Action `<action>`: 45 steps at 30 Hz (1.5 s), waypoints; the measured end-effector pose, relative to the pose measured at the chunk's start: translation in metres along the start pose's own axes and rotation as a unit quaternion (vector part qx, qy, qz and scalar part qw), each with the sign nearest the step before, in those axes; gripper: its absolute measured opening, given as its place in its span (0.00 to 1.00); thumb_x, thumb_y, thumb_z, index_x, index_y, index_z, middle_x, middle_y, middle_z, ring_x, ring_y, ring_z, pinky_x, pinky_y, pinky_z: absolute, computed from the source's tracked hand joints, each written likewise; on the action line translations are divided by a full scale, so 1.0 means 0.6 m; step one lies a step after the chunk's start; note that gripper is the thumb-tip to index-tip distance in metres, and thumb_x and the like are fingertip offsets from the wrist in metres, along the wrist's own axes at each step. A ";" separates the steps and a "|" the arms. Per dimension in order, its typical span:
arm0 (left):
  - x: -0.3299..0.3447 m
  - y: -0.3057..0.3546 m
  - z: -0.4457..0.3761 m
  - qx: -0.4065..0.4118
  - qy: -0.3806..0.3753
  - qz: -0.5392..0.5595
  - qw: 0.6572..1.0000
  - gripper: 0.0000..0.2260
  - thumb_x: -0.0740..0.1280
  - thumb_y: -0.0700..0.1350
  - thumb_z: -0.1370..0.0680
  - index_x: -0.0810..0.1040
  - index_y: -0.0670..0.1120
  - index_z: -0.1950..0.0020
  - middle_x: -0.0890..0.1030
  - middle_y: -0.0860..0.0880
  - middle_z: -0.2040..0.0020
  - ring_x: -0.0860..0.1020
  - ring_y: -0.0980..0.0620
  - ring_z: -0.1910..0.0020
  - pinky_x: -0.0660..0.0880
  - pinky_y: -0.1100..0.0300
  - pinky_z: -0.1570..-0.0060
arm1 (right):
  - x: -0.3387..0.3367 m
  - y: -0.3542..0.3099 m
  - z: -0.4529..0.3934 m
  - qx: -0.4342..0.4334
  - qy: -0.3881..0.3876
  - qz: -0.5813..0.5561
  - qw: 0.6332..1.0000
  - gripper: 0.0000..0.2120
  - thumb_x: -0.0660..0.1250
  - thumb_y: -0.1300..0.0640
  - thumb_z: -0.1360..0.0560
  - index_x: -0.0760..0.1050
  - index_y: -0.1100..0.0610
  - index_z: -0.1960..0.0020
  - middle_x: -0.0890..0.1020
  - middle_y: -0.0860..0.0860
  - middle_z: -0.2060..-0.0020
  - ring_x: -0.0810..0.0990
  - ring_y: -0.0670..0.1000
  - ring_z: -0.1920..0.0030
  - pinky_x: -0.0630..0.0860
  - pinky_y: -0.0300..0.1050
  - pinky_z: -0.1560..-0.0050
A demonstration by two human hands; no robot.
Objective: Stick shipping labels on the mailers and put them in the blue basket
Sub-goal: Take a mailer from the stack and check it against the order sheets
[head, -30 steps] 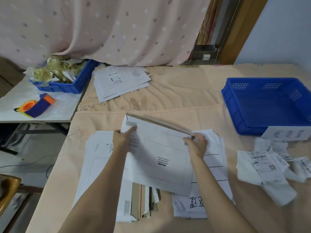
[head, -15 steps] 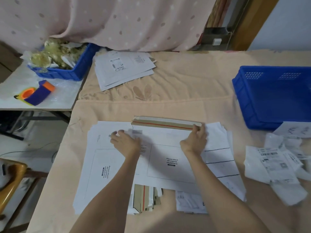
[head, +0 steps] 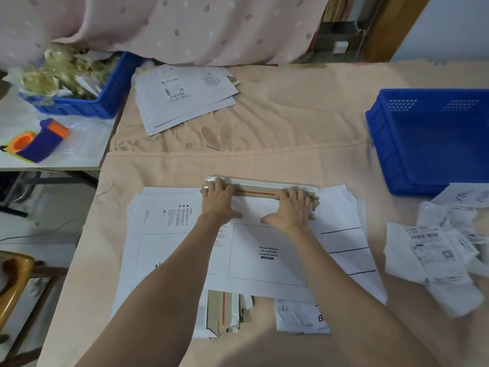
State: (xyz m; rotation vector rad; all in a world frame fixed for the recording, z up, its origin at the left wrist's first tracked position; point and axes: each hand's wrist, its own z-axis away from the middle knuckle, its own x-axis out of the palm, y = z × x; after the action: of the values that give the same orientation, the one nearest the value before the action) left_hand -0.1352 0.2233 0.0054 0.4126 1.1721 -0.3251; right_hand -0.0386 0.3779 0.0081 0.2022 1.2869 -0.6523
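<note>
Both hands are down on the top mailer [head: 267, 250], which lies flat on the pile of mailers [head: 169, 250] at the near middle of the desk [head: 291, 144], its long axis running left to right across the person's front. The left hand [head: 218, 205] sits at the left end of the flap [head: 264, 188] along the far edge, the right hand [head: 289, 207] toward the right end, and the fingers [head: 296, 194] of both lie fairly flat, pressing on the fold rather than curling round anything. The flap's brown inner face and red strip show between the two hands, so the fold looks not yet sealed. The printed waybill box sits bare, just this side of the wrists. Now the relation that matters: the loose shipping labels [head: 436, 258] lie in a heap off to the right, near the desk's edge, so the right hand is plainly the nearer one to fetch a label. The blue basket [head: 412, 144] stands farther right and back, well apart from the mailer, again on the right hand's side. I'd judge the next reach goes rightward.
</note>
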 end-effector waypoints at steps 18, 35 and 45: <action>-0.054 -0.002 -0.013 0.006 -0.093 0.134 0.987 0.25 0.77 0.49 0.33 0.75 0.53 0.38 0.73 0.51 0.50 0.69 0.47 0.44 0.57 0.60 0.45 | -0.035 0.008 -0.021 0.032 -0.109 -0.118 0.987 0.24 0.74 0.40 0.35 0.78 0.50 0.43 0.82 0.47 0.54 0.75 0.51 0.41 0.60 0.47 0.36; -0.029 -0.021 -0.026 -0.042 -0.135 0.144 0.979 0.20 0.75 0.57 0.33 0.81 0.53 0.44 0.75 0.49 0.55 0.71 0.41 0.40 0.65 0.58 0.49 | -0.026 0.013 -0.010 0.021 -0.096 -0.187 0.977 0.13 0.73 0.42 0.32 0.74 0.49 0.63 0.72 0.42 0.69 0.70 0.50 0.52 0.60 0.48 0.41; -0.023 -0.040 -0.022 -0.053 -0.161 0.140 0.975 0.28 0.79 0.54 0.41 0.80 0.54 0.42 0.78 0.49 0.51 0.73 0.41 0.44 0.75 0.49 0.45 | -0.031 0.014 0.005 0.053 -0.070 -0.203 0.975 0.16 0.73 0.43 0.31 0.79 0.53 0.50 0.63 0.43 0.65 0.63 0.52 0.43 0.60 0.46 0.35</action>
State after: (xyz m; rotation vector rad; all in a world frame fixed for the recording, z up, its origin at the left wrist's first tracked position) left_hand -0.1618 0.2088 0.0103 0.4095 0.7969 -0.0783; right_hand -0.0340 0.3898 0.0244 -0.0237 1.1656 -1.0680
